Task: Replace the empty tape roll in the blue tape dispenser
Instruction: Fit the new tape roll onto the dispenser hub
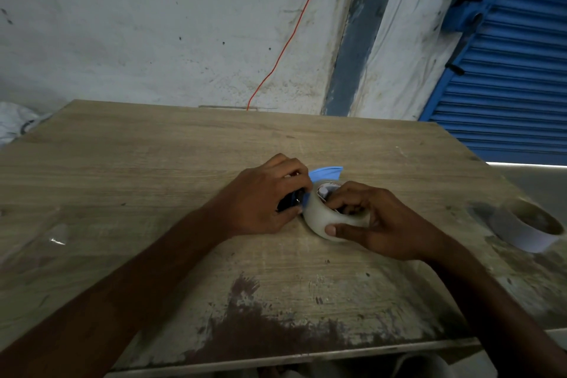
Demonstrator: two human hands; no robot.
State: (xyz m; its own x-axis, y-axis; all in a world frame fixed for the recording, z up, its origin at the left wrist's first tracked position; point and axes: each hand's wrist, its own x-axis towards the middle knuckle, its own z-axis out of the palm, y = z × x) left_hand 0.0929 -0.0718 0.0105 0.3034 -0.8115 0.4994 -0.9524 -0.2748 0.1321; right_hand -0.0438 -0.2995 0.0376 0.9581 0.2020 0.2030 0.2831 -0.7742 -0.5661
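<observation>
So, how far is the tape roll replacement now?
Done, apparently: an emptied roll lies aside on the table. In hand: the left hand steadies the blue dispenser while the right hand presses the full roll in. Left: seating it, threading tape.

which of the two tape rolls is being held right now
The clear tape roll at the blue dispenser, gripped by the right hand. The other roll lies untouched near the table's right edge.

Two tape rolls: one whitish roll [322,218] gripped between the hands, one empty-looking roll [527,225] well off to the right of the right hand. One blue dispenser [325,173], just beyond the fingers. Two hands, left [267,196] and right [377,221]. One desk [153,163].
</observation>
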